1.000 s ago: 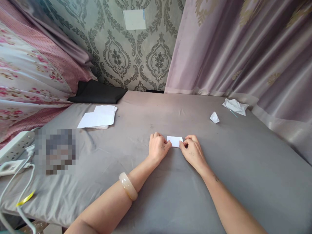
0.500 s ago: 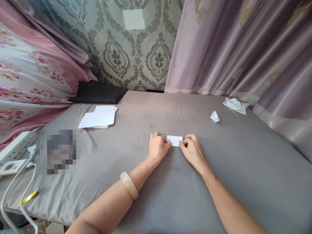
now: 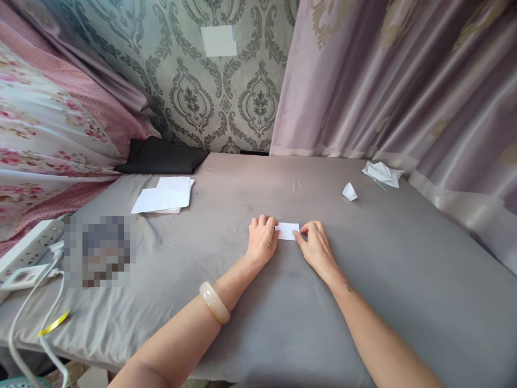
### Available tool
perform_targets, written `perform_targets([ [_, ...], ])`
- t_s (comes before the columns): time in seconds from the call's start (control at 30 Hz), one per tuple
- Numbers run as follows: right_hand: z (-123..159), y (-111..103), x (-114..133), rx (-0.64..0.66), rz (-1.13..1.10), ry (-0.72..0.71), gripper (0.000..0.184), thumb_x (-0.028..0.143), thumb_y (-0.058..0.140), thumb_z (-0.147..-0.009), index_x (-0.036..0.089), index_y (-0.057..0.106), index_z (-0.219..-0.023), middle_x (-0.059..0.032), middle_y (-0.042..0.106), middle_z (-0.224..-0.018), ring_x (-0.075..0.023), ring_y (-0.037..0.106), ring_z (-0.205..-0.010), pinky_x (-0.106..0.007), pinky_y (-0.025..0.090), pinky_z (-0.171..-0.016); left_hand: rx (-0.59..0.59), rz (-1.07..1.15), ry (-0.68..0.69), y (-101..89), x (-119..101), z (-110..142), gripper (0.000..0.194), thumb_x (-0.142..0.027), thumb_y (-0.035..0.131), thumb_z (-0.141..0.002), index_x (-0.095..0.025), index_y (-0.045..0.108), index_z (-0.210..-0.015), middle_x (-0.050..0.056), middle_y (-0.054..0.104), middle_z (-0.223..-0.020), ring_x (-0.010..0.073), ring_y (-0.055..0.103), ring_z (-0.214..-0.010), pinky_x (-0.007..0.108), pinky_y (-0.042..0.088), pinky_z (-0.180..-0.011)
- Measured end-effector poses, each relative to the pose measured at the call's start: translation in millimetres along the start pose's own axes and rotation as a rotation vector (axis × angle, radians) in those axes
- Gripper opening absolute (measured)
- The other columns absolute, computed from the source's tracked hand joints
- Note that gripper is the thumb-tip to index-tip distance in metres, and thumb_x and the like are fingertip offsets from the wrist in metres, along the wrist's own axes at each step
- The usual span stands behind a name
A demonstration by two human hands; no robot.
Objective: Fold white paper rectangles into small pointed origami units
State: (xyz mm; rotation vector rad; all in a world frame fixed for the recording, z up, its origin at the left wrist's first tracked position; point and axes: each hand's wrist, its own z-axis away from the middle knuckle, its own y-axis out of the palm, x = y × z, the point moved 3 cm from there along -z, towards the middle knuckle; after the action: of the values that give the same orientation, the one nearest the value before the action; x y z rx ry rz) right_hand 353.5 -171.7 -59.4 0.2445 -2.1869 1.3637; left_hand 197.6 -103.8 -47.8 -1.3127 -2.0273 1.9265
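Note:
A small white folded piece of paper (image 3: 287, 231) lies on the grey cloth between my two hands. My left hand (image 3: 263, 236), with a pale bangle (image 3: 214, 303) further down its arm, grips the paper's left edge between thumb and fingers. At the opposite edge, my right hand (image 3: 315, 242) has its thumb on the paper's lower right corner, the fingers curled close by. Some of the fingertips are hidden behind the hands.
A stack of white paper (image 3: 163, 195) lies at the left, before a black folded cloth (image 3: 163, 156). To the right are a small folded paper shape (image 3: 349, 192) and crumpled white paper (image 3: 383, 173). A power strip (image 3: 34, 242) with cables stands at the left edge.
The left fingers have shifted further over the paper's left edge, and the right thumb sits slightly lower on its corner. The whole view has moved a little.

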Motion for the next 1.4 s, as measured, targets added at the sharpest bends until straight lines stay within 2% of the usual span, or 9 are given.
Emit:
perform_targets([
  [0.13,1,-2,-3,0.036,-0.03,-0.018,0.014,0.033,0.051,-0.088,0.019,0.054,-0.085,-0.0104,0.054,-0.094,-0.0241,0.056,-0.089,-0.04,0.047,-0.087,0.05,-0.078,0.112,-1.8,-5,1,0.028,-0.025,0.035,-0.097,-0.022,0.062,-0.097,0.004,0.063,-0.114,0.0264,0.043,-0.104,0.039,0.035,-0.083],
  [0.23,2,-5,3,0.021,0.002,-0.082,0.012,0.026,0.049,-0.09,0.018,0.058,-0.092,-0.0115,0.056,-0.097,-0.0244,0.057,-0.092,-0.04,0.048,-0.087,0.088,-0.083,0.124,-5.2,-4,2,0.027,-0.029,0.04,-0.096,-0.025,0.066,-0.099,0.001,0.065,-0.115,0.0272,0.042,-0.107,0.041,0.034,-0.084],
  [0.37,12,-6,31,0.068,0.087,-0.297,0.029,0.011,0.035,-0.093,0.018,0.06,-0.106,-0.0105,0.061,-0.109,-0.0236,0.056,-0.101,-0.038,0.046,-0.091,0.102,-0.023,0.057,-7.6,5,3,0.024,-0.037,0.049,-0.092,-0.03,0.069,-0.104,-0.003,0.062,-0.127,0.0283,0.041,-0.109,0.042,0.035,-0.086],
  [0.47,25,-4,53,0.145,0.131,-0.361,0.029,0.014,0.036,-0.095,0.018,0.06,-0.112,-0.01,0.063,-0.109,-0.0232,0.056,-0.101,-0.037,0.047,-0.09,0.104,0.009,0.036,-5.7,9,2,0.023,-0.036,0.05,-0.092,-0.031,0.069,-0.104,-0.004,0.062,-0.127,0.0282,0.042,-0.109,0.043,0.034,-0.088],
  [0.6,38,-3,69,0.208,0.237,-0.354,0.031,0.023,0.041,-0.096,0.014,0.055,-0.122,-0.0127,0.062,-0.111,-0.0262,0.056,-0.102,-0.04,0.048,-0.087,0.124,0.066,-0.029,-5.1,10,1,0.021,-0.028,0.054,-0.088,-0.031,0.067,-0.105,-0.004,0.063,-0.124,0.0285,0.042,-0.11,0.044,0.034,-0.09],
  [0.9,44,-5,77,0.246,0.371,-0.312,0.042,0.035,0.037,-0.098,0.011,0.054,-0.127,-0.0145,0.06,-0.107,-0.0269,0.056,-0.094,-0.041,0.049,-0.078,0.178,0.199,-0.123,-15.0,8,2,0.027,-0.024,0.057,-0.084,-0.029,0.064,-0.11,-0.002,0.066,-0.119,0.028,0.042,-0.113,0.045,0.032,-0.097],
  [1.1,42,-11,72,0.242,0.48,-0.228,0.045,0.037,0.039,-0.097,0.007,0.058,-0.123,-0.0167,0.06,-0.103,-0.0289,0.055,-0.092,-0.042,0.049,-0.075,0.177,0.194,-0.093,-12.7,11,4,0.025,-0.021,0.056,-0.084,-0.03,0.068,-0.103,-0.005,0.063,-0.127,0.0288,0.04,-0.116,0.047,0.032,-0.097],
  [1.27,38,-16,67,0.246,0.539,-0.174,0.043,0.036,0.037,-0.097,0.009,0.062,-0.119,-0.0157,0.06,-0.103,-0.0272,0.056,-0.092,-0.038,0.049,-0.071,0.165,0.144,-0.06,-11.3,13,6,0.021,-0.027,0.054,-0.089,-0.031,0.07,-0.101,-0.006,0.062,-0.128,0.0284,0.041,-0.115,0.047,0.033,-0.097],
  [1.4,39,-21,65,0.249,0.587,-0.139,0.042,0.033,0.036,-0.097,0.007,0.066,-0.109,-0.0157,0.06,-0.098,-0.026,0.057,-0.091,-0.034,0.047,-0.067,0.18,-0.015,0.056,-15.5,11,13,0.028,-0.031,0.043,-0.095,-0.033,0.068,-0.108,-0.005,0.059,-0.133,0.0274,0.043,-0.115,0.047,0.036,-0.093],
])
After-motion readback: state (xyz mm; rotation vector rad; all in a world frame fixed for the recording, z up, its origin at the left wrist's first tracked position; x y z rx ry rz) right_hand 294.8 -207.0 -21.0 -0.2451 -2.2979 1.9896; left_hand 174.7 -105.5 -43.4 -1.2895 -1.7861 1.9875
